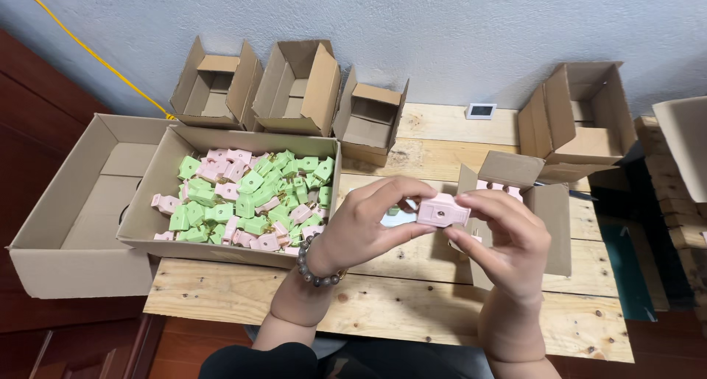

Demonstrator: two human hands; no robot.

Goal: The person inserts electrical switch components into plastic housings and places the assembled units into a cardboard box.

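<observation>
Both hands are holding one pink plastic plug piece (pixel 440 210) above the wooden table (pixel 412 313): left hand (pixel 368 220) and right hand (pixel 501 239) are pinching it closed-fingered (apparently inspecting it), beside the box of green and pink pieces (pixel 243 195).

Brown cardboard boxes ring the counter (pixel 412 316): a long box of plugs (pixel 151 202) at nine o'clock, three open cartons (pixel 294 92) at eleven, another carton (pixel 578 117) at two; a small white screen (pixel 481 111) at twelve
</observation>
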